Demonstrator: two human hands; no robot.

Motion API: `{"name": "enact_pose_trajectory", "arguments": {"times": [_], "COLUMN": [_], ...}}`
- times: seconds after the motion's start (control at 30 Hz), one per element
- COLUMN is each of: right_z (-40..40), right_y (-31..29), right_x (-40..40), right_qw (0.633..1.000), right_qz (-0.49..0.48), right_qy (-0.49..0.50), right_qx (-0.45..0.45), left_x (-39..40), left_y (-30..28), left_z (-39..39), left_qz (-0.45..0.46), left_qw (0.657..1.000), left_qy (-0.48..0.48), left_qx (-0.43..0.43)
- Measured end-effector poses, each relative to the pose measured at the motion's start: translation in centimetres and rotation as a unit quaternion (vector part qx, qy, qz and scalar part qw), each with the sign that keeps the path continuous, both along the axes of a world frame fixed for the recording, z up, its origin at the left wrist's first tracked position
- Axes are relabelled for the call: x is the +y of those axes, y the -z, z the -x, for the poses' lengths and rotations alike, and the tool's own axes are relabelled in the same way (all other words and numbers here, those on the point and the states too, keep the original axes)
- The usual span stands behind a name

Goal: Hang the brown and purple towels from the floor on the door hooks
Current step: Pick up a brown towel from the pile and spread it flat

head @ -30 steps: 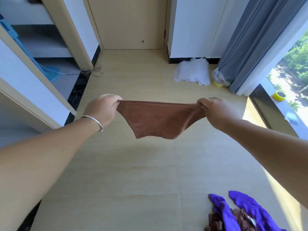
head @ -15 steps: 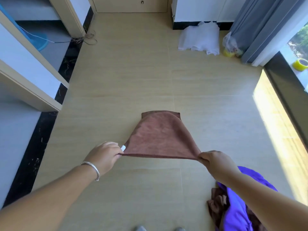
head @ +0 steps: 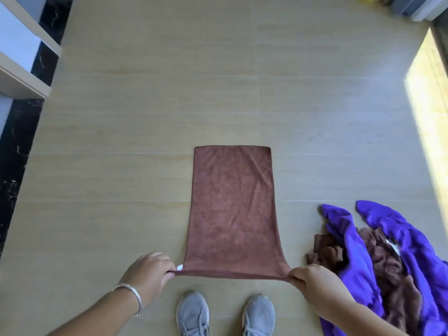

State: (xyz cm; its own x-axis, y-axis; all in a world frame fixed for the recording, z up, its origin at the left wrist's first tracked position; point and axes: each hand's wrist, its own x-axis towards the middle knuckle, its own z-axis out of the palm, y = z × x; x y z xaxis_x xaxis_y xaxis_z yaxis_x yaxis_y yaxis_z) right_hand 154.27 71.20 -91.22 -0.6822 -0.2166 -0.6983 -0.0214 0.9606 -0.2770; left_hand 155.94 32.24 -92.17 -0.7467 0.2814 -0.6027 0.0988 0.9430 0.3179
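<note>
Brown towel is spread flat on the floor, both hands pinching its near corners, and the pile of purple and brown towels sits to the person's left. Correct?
Not quite. The head view shows the pile on the person's right, beside the right hand. The rest holds: the brown towel lies flat on the floor, with the left hand and right hand pinching its near corners.

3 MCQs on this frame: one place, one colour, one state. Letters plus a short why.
1. Where is the towel pile?
A. right of the flat brown towel
B. left of it
C. on top of it

2. What colours are in the pile?
A. green, white
B. purple, brown
C. red, black

3. What are the hands doing?
A. both hang free
B. each pinches a near corner
C. only one holds it

Key: 1 A, the pile lies on the floor to the right. 2 B, purple folds over brown. 3 B, left hand and right hand pinch the near hem.
</note>
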Motion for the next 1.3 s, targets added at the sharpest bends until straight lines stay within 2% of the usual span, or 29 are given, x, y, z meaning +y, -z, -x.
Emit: {"name": "enact_pose_trajectory", "arguments": {"times": [0.17,0.37,0.53,0.63,0.73,0.83,0.93,1.03,1.1,1.3], "right_z": [3.5,14.8,24.7,26.2,21.9,15.2,10.0,6.7,5.6,4.9], "right_y": [2.1,4.1,9.7,14.1,18.9,22.6,24.9,25.8,26.0,27.1], "right_x": [0.0,-1.2,-2.8,-3.6,-4.2,-4.3,-3.7,-3.2,-2.8,-1.5], "right_qw": [1.000,0.993,0.969,0.954,0.978,0.993,0.993,0.983,0.973,0.963], "right_qz": [-0.024,-0.022,0.015,0.021,-0.041,-0.071,-0.055,-0.058,-0.083,-0.104], "right_qy": [0.014,0.100,0.200,0.246,0.170,0.046,-0.064,-0.155,-0.195,-0.210], "right_qx": [-0.001,0.055,0.146,0.168,0.114,0.081,0.087,0.075,0.095,0.133], "left_x": [0.1,-0.6,-0.5,0.4,1.8,3.4,4.8,5.3,5.3,5.1], "left_y": [2.7,5.4,11.2,15.8,20.0,22.9,23.6,24.5,25.2,27.1], "left_z": [2.8,13.9,24.6,25.5,20.3,12.5,6.8,3.3,2.1,3.0], "left_qz": [0.007,0.014,0.031,0.047,0.073,0.095,0.077,0.054,0.062,0.074], "left_qw": [0.999,0.987,0.959,0.943,0.961,0.982,0.995,0.992,0.989,0.990], "left_qy": [-0.037,-0.152,-0.264,-0.319,-0.257,-0.152,-0.034,0.048,0.075,0.055], "left_qx": [0.003,0.053,0.099,0.081,0.076,0.054,0.061,0.100,0.108,0.103]}}
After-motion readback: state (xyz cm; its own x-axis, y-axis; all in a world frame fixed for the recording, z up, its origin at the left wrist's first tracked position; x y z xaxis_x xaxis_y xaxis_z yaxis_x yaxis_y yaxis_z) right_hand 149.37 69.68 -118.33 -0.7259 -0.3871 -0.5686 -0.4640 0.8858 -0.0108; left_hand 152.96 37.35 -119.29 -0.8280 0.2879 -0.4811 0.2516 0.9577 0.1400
